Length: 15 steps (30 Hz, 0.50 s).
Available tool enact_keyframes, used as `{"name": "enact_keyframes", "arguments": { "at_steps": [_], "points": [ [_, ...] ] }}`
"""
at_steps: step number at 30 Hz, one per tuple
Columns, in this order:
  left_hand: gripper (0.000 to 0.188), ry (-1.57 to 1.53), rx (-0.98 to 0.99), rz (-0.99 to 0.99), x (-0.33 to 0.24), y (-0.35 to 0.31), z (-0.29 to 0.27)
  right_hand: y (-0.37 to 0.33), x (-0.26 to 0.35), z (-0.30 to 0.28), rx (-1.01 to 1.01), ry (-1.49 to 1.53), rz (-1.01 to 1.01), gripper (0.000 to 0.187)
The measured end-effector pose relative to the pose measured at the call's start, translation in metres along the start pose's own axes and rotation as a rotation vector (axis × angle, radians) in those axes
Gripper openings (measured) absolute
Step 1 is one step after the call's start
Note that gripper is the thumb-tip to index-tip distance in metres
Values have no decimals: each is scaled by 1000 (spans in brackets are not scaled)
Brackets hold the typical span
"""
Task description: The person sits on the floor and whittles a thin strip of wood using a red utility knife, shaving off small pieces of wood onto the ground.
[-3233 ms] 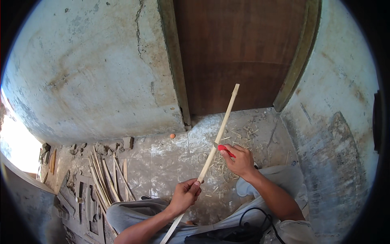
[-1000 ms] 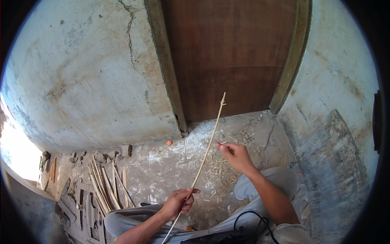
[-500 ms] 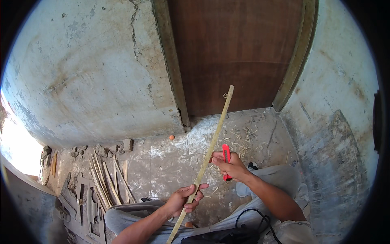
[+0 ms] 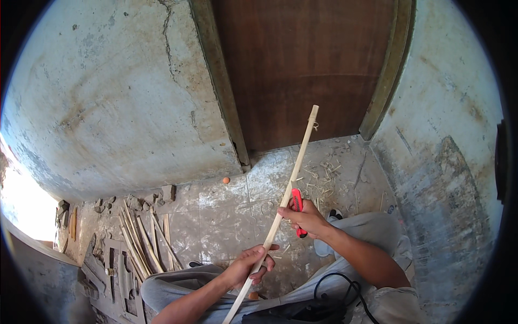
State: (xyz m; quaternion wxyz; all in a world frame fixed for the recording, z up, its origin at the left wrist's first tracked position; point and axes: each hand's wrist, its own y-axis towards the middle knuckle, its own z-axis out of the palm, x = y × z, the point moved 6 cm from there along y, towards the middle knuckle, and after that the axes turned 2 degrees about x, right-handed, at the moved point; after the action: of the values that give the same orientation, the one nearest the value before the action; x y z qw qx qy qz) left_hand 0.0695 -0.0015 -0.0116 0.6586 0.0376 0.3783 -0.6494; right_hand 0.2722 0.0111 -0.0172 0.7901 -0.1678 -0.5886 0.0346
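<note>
A long, pale bamboo strip (image 4: 303,148) slants from my lap up toward the door, with a thin curl of shaving hanging near its far end. My left hand (image 4: 251,267) grips it lower down, fingers wrapped around it. Farther up the strip, my right hand (image 4: 305,216) holds a red utility knife (image 4: 297,204). The knife's upper end is against or very close to the strip's right edge; contact is hard to make out. The right thumb presses on the strip.
Thin shavings (image 4: 325,181) litter the tiled floor before the brown door (image 4: 307,70). Several bamboo strips (image 4: 141,243) lean at the left by a broken grey openwork panel (image 4: 120,275). An orange ball-like object (image 4: 226,180) lies near the wall. A black cable (image 4: 345,282) loops over my lap.
The strip has been turned to show a paler face, and its curl now hangs on the right side. My right hand and the knife have shifted slightly against the strip.
</note>
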Motion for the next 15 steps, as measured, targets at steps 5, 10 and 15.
{"name": "enact_keyframes", "arguments": {
  "at_steps": [5, 10, 15],
  "points": [
    [33, 378, -205, 109, -1, -2, -14, 2, 6, -1, -119, -248, -72, 22],
    [29, 244, -244, 104, -5, -7, -14, 1, 6, 2, -113, -476, -372, 31],
    [27, 199, -305, 125, -12, -12, -19, -20, 21, 35, -126, -971, -508, 41]
  ]
}}
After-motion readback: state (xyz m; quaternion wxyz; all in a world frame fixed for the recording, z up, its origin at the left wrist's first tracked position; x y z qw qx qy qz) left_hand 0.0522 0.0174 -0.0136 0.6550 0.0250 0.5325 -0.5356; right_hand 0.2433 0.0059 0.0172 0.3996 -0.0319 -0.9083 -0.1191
